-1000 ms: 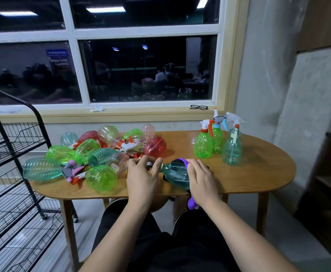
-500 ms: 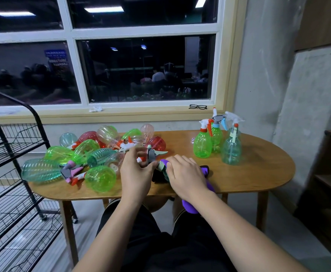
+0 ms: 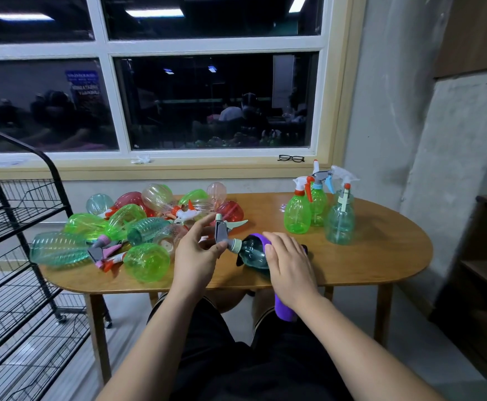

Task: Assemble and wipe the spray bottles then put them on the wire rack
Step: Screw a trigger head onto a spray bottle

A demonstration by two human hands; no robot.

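While the teal spray bottle [image 3: 251, 253] lies on its side near the front edge of the table [image 3: 381, 256], its neck points left and carries a grey sprayer head [image 3: 221, 231] on a pale collar, the trigger sticking out away from the person. The left grip [image 3: 196, 253], a bare hand, pinches that sprayer head: the thumb sits against its near side by the collar and the fingers curve round the far side, the forefinger stretched up beside the nozzle. The right grip [image 3: 290, 264] lies palm down over the bottle's body, fingers together and nearly straight, pressing on a purple cloth [image 3: 258, 237] that wraps the bottle and hangs below the table edge under the wrist. To the left on the table sits a heap of loose bottles [image 3: 147, 227], green, red, clear and teal, lying on their sides with a few sprayer heads among them. Well apart on the far right of the table stand three assembled bottles [image 3: 297, 215], two green and one teal, upright and close together. A black wire rack [image 3: 19, 212] stands on the floor just left of the table. A pair of glasses [image 3: 291, 158] rests on the window sill [image 3: 178, 166] behind.
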